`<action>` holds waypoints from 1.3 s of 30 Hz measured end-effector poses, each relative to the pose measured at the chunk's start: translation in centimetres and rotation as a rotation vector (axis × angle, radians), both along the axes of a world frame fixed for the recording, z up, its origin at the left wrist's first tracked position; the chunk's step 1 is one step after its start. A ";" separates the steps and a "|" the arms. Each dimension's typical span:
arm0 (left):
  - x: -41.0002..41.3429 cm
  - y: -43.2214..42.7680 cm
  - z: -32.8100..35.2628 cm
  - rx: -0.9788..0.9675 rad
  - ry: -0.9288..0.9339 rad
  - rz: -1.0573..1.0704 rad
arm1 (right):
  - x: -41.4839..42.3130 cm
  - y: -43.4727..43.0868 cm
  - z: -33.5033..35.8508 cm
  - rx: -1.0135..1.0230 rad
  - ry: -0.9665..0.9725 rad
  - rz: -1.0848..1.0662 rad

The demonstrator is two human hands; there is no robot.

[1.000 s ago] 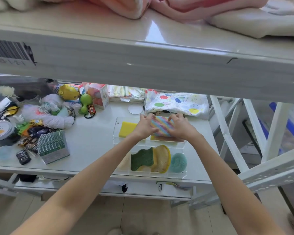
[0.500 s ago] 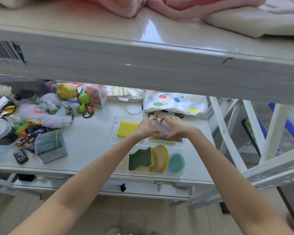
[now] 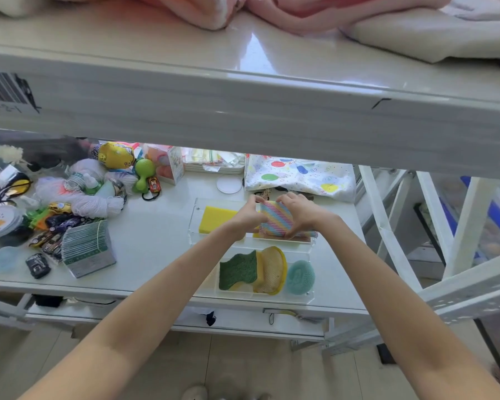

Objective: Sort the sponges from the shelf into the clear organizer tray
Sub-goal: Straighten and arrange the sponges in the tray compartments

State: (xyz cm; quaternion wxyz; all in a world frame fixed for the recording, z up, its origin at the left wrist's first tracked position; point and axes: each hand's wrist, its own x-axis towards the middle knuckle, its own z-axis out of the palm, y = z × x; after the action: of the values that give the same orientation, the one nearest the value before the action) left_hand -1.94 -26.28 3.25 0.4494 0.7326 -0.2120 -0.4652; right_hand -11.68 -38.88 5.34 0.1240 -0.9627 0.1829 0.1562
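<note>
A rainbow-striped sponge [image 3: 277,220] is held tilted over the far right compartment of the clear organizer tray [image 3: 195,209]. My left hand [image 3: 247,216] grips its left edge and my right hand [image 3: 299,212] its right edge. A yellow sponge [image 3: 215,222] lies in the far left compartment. In the near row sit a green scouring sponge [image 3: 237,269], a tan mesh-covered sponge [image 3: 272,269] and a round teal scrubber [image 3: 300,277]. What lies under the striped sponge is mostly hidden.
The shelf's left side holds a clutter of toy cars [image 3: 52,223], yarn [image 3: 96,204], a green pack [image 3: 88,248] and a round teal scrubber [image 3: 5,258]. A dotted pouch [image 3: 300,176] lies behind the tray. An upper shelf board [image 3: 243,111] overhangs close above.
Both hands have turned the striped sponge from lying flatter to more upright and pulled it slightly nearer over the tray's far right compartment.
</note>
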 end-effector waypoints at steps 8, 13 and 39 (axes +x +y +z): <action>-0.1 -0.6 0.9 -0.071 0.092 0.070 | 0.2 0.1 -0.4 0.069 -0.081 -0.024; 0.0 -1.2 1.8 -0.119 0.118 0.113 | -0.1 -0.4 0.1 0.095 -0.080 -0.041; -0.1 -1.0 -0.8 0.098 -0.813 -0.549 | -3.8 -2.3 0.5 -0.125 -0.081 -0.069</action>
State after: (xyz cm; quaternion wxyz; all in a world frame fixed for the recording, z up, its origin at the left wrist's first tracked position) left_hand -2.05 -27.30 2.43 0.1562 0.7922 -0.5333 -0.2521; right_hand -15.46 -41.16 5.80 0.0764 -0.9672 0.2202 0.1010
